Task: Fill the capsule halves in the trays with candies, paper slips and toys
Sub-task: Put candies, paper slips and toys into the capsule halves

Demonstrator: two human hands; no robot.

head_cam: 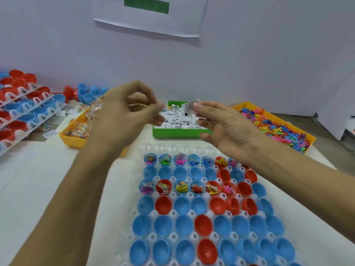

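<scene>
A white tray [123, 244] in front of me holds rows of blue and red capsule halves [163, 225]. The far row and the third row from the far end hold candies, slips and toys; the other rows are bare inside. My right hand [224, 127] pinches a bunch of paper slips [190, 106] above the green slip bin [178, 132]. My left hand [126, 114] hovers beside it with curled fingers; what its blurred fingertips hold I cannot make out.
A yellow bin of wrapped candies [76, 133] lies to the left, and a yellow bin of coloured toys [278, 125] to the right. Stacked trays of red and blue capsule halves [25, 110] stand at the far left. A white wall rises close behind.
</scene>
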